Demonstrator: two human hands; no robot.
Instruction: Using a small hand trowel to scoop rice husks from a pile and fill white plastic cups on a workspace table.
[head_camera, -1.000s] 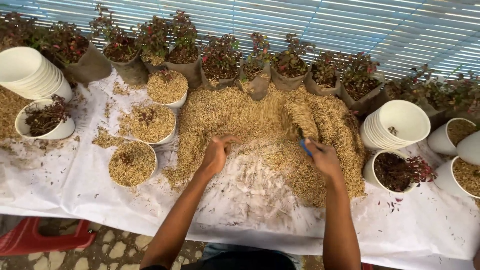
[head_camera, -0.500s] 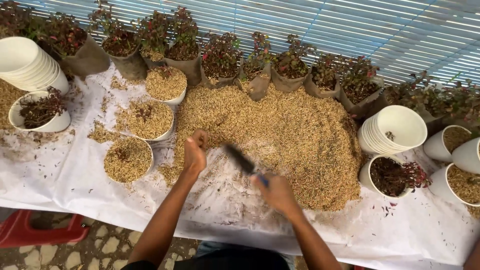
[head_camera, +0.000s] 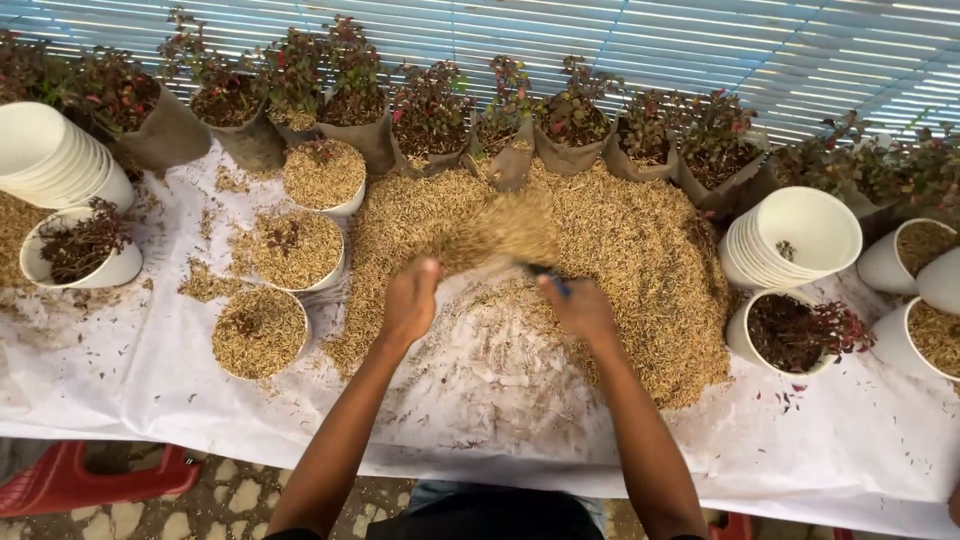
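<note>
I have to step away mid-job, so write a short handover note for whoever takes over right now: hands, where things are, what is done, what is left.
Left hand: open, palm down, at the near edge of the husk pile, pushing husk away from the body.
Right hand: closed on a small blue-handled tool; its working end is blurred.
Done: three white pots on the left are filled with husk, and a bare patch of white sheet is swept clear in front.
Left: the stack of empty white pots on the right, and the two planted pots without husk, one far left, one right.

Dry, rough husks (head_camera: 640, 250) lie on matt white cloth (head_camera: 140, 370).
</note>
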